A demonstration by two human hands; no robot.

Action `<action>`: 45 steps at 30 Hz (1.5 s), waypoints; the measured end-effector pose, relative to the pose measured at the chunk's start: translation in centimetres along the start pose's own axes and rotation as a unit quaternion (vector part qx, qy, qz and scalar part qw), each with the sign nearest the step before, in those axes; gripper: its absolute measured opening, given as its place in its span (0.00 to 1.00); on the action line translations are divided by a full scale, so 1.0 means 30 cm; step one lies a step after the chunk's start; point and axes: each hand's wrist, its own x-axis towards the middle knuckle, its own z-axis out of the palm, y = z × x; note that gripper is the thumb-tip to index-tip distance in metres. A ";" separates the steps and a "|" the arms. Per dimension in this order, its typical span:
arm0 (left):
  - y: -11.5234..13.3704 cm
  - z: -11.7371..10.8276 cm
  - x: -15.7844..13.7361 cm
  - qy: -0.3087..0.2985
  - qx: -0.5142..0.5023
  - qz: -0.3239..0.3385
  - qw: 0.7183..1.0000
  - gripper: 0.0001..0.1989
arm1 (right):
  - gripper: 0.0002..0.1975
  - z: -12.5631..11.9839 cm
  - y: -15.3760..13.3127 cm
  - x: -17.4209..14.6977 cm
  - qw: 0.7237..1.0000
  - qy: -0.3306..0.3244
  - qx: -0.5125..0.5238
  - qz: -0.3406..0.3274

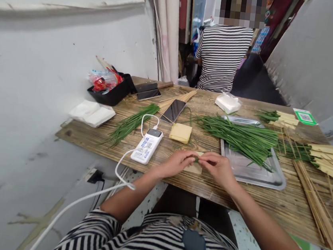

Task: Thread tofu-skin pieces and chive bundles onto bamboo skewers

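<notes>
Left hand: the left hand (184, 161) is in the middle of the frame, its fingers pinching the top part of the pale square.
Right hand: the right hand (216, 166) is just beside it, its fingers pinching the same part, so the fingertips of both hands nearly meet.
Pale square: the pale square (194, 169) is just below the middle of the frame, on the wooden surface (81, 133), with a bit of green showing between the hands.
Yellow stack: a small yellow stack (180, 133) sits near the hands, a little above them.
Green leaves: a big bunch of long green leaves (240, 137) lies right of the middle, over a shiny tray (247, 177). A smaller green bunch (133, 125) lies left of the middle.
White power bank: the white power bank (147, 147), with a white cord plugged in, is left of the hands.
Dark phone: the dark phone (173, 110) lies above the yellow stack.
Yellow rolls: yellow rolls (329, 159) with green ends lie at the right edge, near long thin sticks (311, 193).
Person: a person (224, 57) in a striped top is at the top.
</notes>
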 end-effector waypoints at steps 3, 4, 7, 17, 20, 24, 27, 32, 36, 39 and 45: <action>-0.042 0.025 -0.030 0.075 -0.013 -0.001 0.997 0.11 | 0.08 0.006 0.002 -0.006 1.000 -0.019 -0.005 -0.014; -0.057 0.029 -0.040 0.089 -0.011 0.004 0.996 0.10 | 0.08 0.010 0.005 -0.009 0.999 -0.030 -0.009 -0.018; -0.094 0.020 -0.060 0.087 0.000 0.027 0.996 0.08 | 0.08 0.027 0.018 -0.023 0.998 -0.051 -0.034 -0.033; -0.157 -0.018 -0.045 0.010 0.157 0.213 0.964 0.11 | 0.13 0.029 0.085 -0.064 0.950 -0.088 -0.210 -0.214; -0.173 -0.010 -0.036 0.012 0.183 0.276 0.943 0.11 | 0.12 0.022 0.098 -0.062 0.926 -0.106 -0.244 -0.269; -0.167 -0.015 -0.033 0.007 0.224 0.317 0.921 0.10 | 0.13 0.009 0.091 -0.047 0.908 -0.150 -0.254 -0.298; -0.160 -0.022 -0.035 0.004 0.247 0.335 0.909 0.10 | 0.13 -0.003 0.085 -0.033 0.910 -0.170 -0.238 -0.295; -0.168 -0.023 -0.041 0.001 0.245 0.333 0.911 0.12 | 0.10 -0.021 0.084 0.002 0.932 -0.209 -0.157 -0.250; -0.164 -0.012 -0.043 0.010 0.259 0.335 0.906 0.12 | 0.11 -0.032 0.075 0.026 0.931 -0.214 -0.158 -0.250; -0.157 -0.005 -0.037 0.016 0.263 0.337 0.904 0.12 | 0.12 -0.043 0.073 0.029 0.924 -0.223 -0.172 -0.257; -0.154 -0.018 -0.029 -0.019 0.265 0.333 0.905 0.13 | 0.14 -0.059 0.094 0.001 0.896 -0.237 -0.235 -0.291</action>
